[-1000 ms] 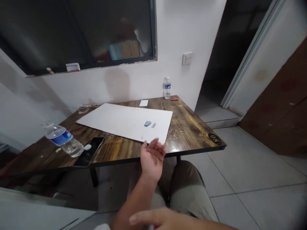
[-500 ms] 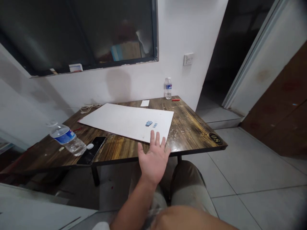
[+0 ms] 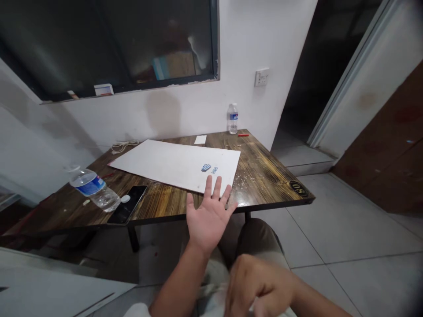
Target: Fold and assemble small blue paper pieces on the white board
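My left hand (image 3: 208, 215) is held palm up in front of the table's near edge, fingers spread, with nothing on it. Its fingertips overlap the near right corner of a white board (image 3: 165, 163) in my view; I cannot tell whether they touch it. Small blue-and-white pieces lie on the board: a little pile (image 3: 206, 167) and a couple (image 3: 214, 170) beside it. Low in the view, over my lap, my right hand (image 3: 254, 281) has its fingers curled downward. It is partly blurred, and whatever it may hold is hidden.
The board lies on a dark wooden table (image 3: 264, 176). To the left are a large water bottle (image 3: 94, 189) on its side and a black phone (image 3: 128, 204). Toward the back are a white cord (image 3: 124, 146), a paper square (image 3: 200, 139), a small bottle (image 3: 233, 119) and a red stick (image 3: 243, 135).
My right hand has risen into view at the lower right, its fingers curled. My left hand has shifted slightly left, with its fingers spread wider. The things on the table have stayed put.
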### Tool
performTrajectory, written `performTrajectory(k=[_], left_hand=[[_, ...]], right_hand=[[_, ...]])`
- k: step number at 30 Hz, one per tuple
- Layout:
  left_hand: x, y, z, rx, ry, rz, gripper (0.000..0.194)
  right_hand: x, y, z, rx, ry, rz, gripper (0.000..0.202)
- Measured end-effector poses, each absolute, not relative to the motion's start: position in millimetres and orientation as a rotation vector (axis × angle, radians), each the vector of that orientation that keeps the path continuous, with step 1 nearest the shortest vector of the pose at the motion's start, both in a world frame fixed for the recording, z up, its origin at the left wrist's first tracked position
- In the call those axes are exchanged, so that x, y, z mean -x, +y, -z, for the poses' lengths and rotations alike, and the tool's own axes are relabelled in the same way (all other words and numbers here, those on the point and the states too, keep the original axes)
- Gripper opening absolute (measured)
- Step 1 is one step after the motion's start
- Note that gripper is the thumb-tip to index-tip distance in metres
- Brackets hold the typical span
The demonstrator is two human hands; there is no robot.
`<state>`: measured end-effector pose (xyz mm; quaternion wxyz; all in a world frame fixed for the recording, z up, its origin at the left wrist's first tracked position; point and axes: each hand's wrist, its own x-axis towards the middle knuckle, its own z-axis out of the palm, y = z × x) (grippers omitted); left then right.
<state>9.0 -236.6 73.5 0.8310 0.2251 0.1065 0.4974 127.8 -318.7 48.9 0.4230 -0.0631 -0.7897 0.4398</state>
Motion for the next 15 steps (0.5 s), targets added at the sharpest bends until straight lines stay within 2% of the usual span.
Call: performTrajectory(k=[1,2,5,6,8,11,13,15], left_hand=[[-7.2,-235.4,-74.5,-0.473,0.224,-1.077,0.066],[-5.9,-235.2,-76.0,-0.475,0.222,-1.095,0.065],[-6.2,-237.9,-80.2,-0.514,0.219,-1.118,0.066],[-7.6,-238.6,-80.1,-0.537,0.219,-1.12,0.067],[-11.4,-237.6,-76.7,-0.587,0.217,-1.181,0.07],[-15.1,-232.2,-67.5,-0.658,0.274,-1.253,0.073],[-14.3,-232.2,-64.9,-0.692,0.344,-1.166,0.073],[-11.0,-238.9,-68.6,-0.731,0.365,-1.072,0.075]], right_hand=[[-129.2,-317.9,-47.4,0.124,-1.778,-1.242,0.058],[-131.5,-313.7,-45.2,0.136,-1.565,-1.247,0.06],[-133.5,-295.4,-39.5,0.504,-1.157,-1.043,0.058],[-130.4,-292.2,-39.3,0.632,-1.179,-0.959,0.052],[-119.6,-294.6,-42.1,0.708,-1.469,-0.832,0.059],[-105.8,-310.0,-50.1,0.395,-1.997,-0.751,0.061],[-107.3,-312.0,-51.6,0.389,-2.11,-0.667,0.057],[-118.9,-299.0,-46.4,0.612,-2.091,-0.569,0.052]])
